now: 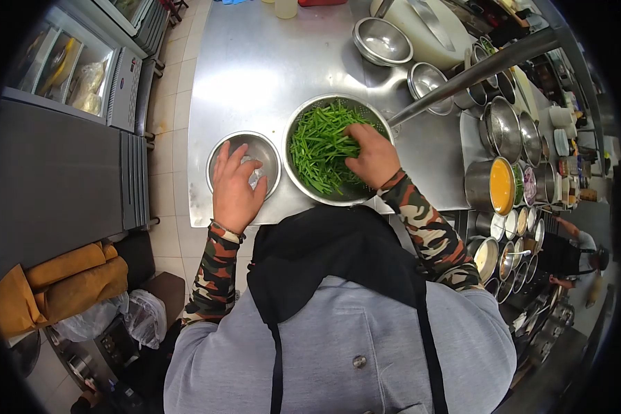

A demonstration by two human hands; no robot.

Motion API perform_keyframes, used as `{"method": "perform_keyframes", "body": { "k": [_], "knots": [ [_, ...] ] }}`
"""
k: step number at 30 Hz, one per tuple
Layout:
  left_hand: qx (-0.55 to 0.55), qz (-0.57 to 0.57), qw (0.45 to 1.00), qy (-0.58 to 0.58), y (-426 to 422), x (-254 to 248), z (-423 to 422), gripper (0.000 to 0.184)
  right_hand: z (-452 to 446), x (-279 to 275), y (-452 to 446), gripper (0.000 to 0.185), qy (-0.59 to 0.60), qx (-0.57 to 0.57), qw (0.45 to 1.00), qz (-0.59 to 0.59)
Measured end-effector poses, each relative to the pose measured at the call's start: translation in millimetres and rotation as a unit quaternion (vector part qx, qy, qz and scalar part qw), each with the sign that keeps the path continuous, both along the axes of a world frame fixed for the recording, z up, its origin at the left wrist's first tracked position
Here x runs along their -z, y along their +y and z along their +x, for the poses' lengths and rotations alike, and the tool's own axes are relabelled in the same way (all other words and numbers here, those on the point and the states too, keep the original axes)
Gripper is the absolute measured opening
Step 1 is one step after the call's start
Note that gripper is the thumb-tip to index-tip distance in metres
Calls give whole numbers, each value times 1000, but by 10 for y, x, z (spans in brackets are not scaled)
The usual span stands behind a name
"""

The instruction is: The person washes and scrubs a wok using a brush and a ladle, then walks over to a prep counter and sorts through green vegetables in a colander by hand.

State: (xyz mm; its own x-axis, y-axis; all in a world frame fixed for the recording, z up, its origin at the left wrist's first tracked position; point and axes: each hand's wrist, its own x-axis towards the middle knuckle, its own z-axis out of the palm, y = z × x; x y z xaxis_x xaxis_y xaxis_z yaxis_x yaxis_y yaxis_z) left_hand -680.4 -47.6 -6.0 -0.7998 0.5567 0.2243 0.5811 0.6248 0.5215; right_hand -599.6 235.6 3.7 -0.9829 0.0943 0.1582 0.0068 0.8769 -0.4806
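Note:
A steel colander (388, 124) on the metal table holds a heap of cut green stalks (322, 148), thin like chives. My right hand (374, 156) reaches into its right side, fingers and thumb curled in at the stalks; the fingertips are partly hidden. To the left stands a smaller steel bowl (274, 155) with something clear and shiny (257, 172) in it, which I cannot make out. Above that bowl my left hand (236, 186) is open, its fingers spread apart over the inside and no object visible in them.
Steel bowls (383, 41) stand at the table's far right, near a slanted metal post (462, 81). Further right are a pot of orange liquid (502, 186) and several food containers. A person (579, 252) is at the far right. Glass-doored fridges (65, 65) line the left.

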Motion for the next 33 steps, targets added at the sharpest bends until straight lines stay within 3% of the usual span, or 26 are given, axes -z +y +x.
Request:
{"method": "perform_keyframes", "body": {
  "k": [3,5,9,11,15,18,27,29,30,32,33],
  "knots": [
    [-3,-3,1000,-1,-9,23,11,23,-8,-254,43,41,5,10,997,-73],
    [-2,2,1000,-2,7,11,14,23,2,-412,63,43,-71,26,981,-178],
    [9,6,1000,-9,52,-19,11,24,-56,-131,267,48,-90,25,956,-277],
    [12,12,1000,-14,58,-29,6,22,-60,-52,320,50,-40,19,986,-159],
    [4,23,1000,-14,27,-30,-6,20,6,-134,420,45,-21,33,989,-139],
    [3,13,1000,-14,7,-1,-23,19,28,-218,475,39,-48,66,978,-190],
    [14,22,1000,-11,49,-43,-48,15,-25,-327,295,35,-54,67,989,-117],
    [24,22,999,-9,84,-60,-40,16,-67,-294,88,58,-20,-53,998,2],
    [31,23,999,-9,101,-71,-35,17,-107,-282,-29,58,-18,-50,999,1],
    [40,24,999,-7,129,-94,-29,18,-200,-262,-252,86,-59,-94,983,148],
    [46,26,999,-5,141,-106,-29,18,-234,-210,-316,86,-57,-92,983,147]
  ]
}}
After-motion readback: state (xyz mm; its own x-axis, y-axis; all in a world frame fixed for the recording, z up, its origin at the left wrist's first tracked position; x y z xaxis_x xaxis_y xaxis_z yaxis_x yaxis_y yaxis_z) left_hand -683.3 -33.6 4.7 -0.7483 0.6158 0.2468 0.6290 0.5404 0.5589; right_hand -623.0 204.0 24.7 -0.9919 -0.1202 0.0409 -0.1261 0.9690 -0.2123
